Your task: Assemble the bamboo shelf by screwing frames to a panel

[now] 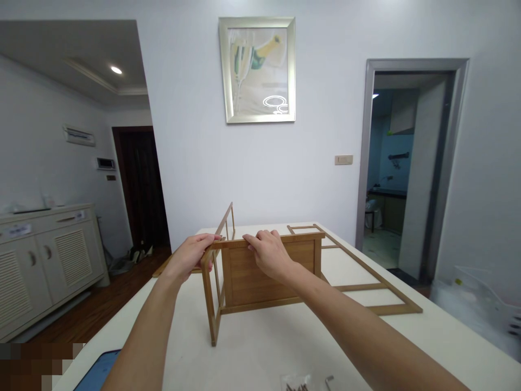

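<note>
A bamboo shelf panel (260, 271) stands on edge on the white table (252, 347), joined at its left end to an upright ladder-like side frame (214, 296). My left hand (193, 255) grips the top corner where frame and panel meet, fingers curled over the wood. My right hand (266, 251) is closed over the panel's top edge, fingers pressing down on it. A second ladder-like side frame (366, 285) lies flat on the table to the right, behind the panel.
A small bag of screws (297, 384) and an Allen key (329, 381) lie at the table's near edge. A blue object (97, 369) sits at the near left. A white cabinet (44, 255) stands left; a doorway (402, 174) opens right. Clear plastic wrapping (476, 304) lies far right.
</note>
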The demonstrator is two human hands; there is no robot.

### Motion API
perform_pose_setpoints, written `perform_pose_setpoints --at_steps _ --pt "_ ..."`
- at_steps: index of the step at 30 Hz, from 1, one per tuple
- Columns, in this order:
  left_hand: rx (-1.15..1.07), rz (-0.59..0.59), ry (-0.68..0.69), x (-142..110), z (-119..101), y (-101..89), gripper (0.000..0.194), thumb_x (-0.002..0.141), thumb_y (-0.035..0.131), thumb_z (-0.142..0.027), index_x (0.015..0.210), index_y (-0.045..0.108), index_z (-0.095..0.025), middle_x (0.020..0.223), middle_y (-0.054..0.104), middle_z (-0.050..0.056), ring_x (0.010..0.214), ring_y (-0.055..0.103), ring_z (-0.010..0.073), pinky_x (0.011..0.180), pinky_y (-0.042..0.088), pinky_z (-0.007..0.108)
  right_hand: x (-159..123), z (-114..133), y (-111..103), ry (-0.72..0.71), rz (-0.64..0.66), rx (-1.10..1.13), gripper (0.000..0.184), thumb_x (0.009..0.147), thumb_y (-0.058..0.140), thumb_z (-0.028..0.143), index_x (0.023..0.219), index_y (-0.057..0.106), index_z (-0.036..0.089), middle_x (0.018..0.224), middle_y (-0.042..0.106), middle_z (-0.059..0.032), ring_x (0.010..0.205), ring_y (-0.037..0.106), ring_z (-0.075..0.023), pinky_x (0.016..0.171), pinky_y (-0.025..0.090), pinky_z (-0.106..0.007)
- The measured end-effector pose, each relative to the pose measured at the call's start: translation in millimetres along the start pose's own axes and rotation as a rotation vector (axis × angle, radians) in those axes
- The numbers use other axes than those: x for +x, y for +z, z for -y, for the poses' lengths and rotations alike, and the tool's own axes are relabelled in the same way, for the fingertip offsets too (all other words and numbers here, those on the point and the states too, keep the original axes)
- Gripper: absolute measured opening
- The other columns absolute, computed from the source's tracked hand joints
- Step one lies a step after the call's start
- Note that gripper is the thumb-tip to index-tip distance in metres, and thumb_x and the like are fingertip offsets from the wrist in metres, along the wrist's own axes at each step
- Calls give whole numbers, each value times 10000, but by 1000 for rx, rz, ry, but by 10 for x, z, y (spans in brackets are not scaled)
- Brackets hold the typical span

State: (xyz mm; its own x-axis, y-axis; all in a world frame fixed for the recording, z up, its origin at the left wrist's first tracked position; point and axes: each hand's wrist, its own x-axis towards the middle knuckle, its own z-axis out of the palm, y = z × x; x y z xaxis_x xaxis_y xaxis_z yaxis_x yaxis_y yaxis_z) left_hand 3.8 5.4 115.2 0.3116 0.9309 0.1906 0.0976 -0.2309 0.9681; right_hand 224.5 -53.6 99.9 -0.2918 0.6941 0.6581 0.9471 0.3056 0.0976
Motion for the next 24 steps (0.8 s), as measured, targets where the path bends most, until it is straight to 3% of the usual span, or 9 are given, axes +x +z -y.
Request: perform_pose_setpoints --at_steps 6,11,16,21,24 --pt "35 19 -3 35 23 -17 517 652 696 -539 1011 693 -165 904 709 63 706 637 172 513 469 219 3 2 -9 -5 16 -1 316 951 366 199 1201 555 242 870 574 -57 822 462 -174 764 239 -312" --pt "21 32 -24 52 32 -11 472 599 746 -489 928 704 -153 793 714 61 662 649 194 525 481 246 0 0 -22 -13 36 -13 306 960 352 219 1197 544 239 921 590 -69 857 471 -185 767 251 -318" --pt "-1 -49 -7 139 101 7 345 578 769 -397 825 706 -164 723 707 41 625 646 181 539 497 245 -19 30 -33 -13 18 -22 325 958 342 220 1229 521 220 943 596 -82 867 482 -196 804 289 -341" --pt "-4 -51 -7 123 102 17 352 595 754 -399 852 705 -164 730 708 47 632 647 185 533 500 248 -123 38 -144 6 -118 -1 343 937 401 225 1265 503 224 1101 579 -115 1027 473 -224 955 276 -418" --pt "3 -46 -3 93 88 23 340 602 749 -392 848 706 -162 736 705 47 626 640 177 522 495 241 -281 -113 -255 39 -231 8 338 942 390 240 1254 515 217 1172 555 -122 1093 457 -230 995 274 -436"
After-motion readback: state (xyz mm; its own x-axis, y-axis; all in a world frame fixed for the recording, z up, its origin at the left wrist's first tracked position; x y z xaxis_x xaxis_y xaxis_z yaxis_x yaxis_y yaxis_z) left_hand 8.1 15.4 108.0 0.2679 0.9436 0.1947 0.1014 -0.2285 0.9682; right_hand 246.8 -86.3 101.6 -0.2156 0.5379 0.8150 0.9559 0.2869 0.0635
